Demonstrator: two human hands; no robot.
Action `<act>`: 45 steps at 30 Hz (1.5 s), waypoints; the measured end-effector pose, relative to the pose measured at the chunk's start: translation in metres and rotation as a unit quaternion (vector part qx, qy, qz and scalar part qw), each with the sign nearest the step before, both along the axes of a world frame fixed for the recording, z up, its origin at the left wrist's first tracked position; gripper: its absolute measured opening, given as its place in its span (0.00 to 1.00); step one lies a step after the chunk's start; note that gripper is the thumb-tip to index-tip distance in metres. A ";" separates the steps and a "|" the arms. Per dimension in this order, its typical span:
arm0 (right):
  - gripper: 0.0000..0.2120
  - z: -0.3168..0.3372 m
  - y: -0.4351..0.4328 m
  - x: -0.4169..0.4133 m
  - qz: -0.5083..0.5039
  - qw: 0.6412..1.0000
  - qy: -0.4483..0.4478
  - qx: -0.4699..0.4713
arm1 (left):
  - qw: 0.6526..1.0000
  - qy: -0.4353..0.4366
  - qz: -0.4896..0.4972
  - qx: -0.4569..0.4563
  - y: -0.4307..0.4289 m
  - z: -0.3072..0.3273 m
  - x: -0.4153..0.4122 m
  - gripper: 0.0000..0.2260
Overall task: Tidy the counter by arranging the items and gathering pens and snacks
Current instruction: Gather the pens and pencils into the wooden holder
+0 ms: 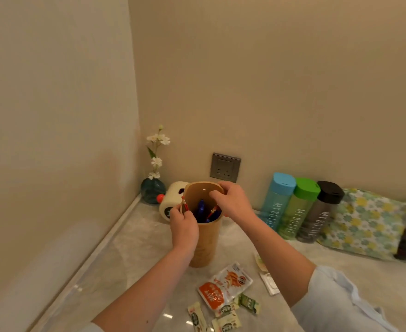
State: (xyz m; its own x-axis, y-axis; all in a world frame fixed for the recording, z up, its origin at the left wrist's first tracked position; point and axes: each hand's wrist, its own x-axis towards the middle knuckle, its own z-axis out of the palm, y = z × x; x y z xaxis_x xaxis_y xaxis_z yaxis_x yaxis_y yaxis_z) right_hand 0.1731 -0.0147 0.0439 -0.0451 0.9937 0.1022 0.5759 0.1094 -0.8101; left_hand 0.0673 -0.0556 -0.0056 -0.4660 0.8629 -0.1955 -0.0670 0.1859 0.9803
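Pens are the thing in hand here: a red pen [185, 203] is pinched in the left hand [184, 227], its fingers closed around the lower part of the shaft, and it stands nearly upright with its tip end above the near-left rim of the tan holder [205, 245]. The mouth of the holder lies just to the right of that pen and below its top, so the coming move looks like a short tilt inward and a drop along the pen's long axis; the left hand is plainly the nearer one. The right hand [232, 202] grips the far rim of the holder, thumb inside and fingers curled over the outside, steadying it on the counter [135, 255]. Inside the holder several blue pens [201, 209] and another red one [213, 211] already lean against the wall. The snacks [224, 287] lie loose on the counter nearer the person, well apart from the holder's mouth and not yet gathered.
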 end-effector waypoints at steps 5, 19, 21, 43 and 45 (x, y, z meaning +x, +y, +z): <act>0.12 0.015 -0.002 0.045 -0.059 0.988 -0.134 0.040 | 0.997 -0.016 -0.072 -0.009 0.004 0.002 0.040 0.16; 0.11 0.029 0.029 0.097 -0.071 0.931 -0.335 0.128 | 0.900 0.276 -0.337 -0.022 0.039 -0.003 0.055 0.58; 0.11 0.029 0.035 0.100 -0.073 0.928 -0.341 0.132 | 0.888 0.316 -0.334 -0.012 0.048 0.001 0.054 0.57; 0.12 0.032 0.088 0.121 -0.077 0.937 -0.328 0.088 | 0.872 0.370 -0.320 0.015 0.100 0.005 0.072 0.58; 0.12 0.032 0.091 0.123 -0.078 0.940 -0.323 0.083 | 0.871 0.373 -0.319 0.019 0.102 0.006 0.074 0.57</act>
